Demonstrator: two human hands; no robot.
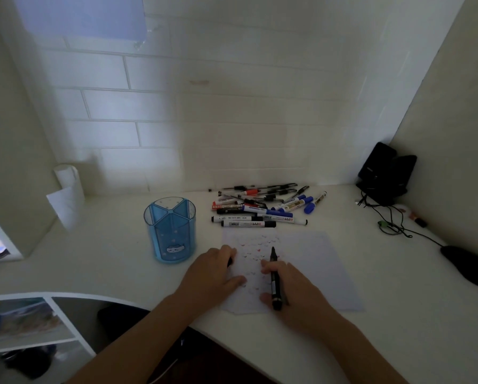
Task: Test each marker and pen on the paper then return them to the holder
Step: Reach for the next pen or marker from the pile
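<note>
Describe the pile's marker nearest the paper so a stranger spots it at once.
On the desk, a pile of pens and markers lies right of the blue holder, behind the paper. The marker is the pile's nearest piece, beside the paper's far edge. Unlike the blue and red ones behind, its barrel is white with a barcode and a black right-end cap.

One blue holder, one sheet of paper and one mouse sat on the worktop. The left hand held one dark cap, the right hand one black marker; the heap held perhaps twenty pens and markers, tangled.
</note>
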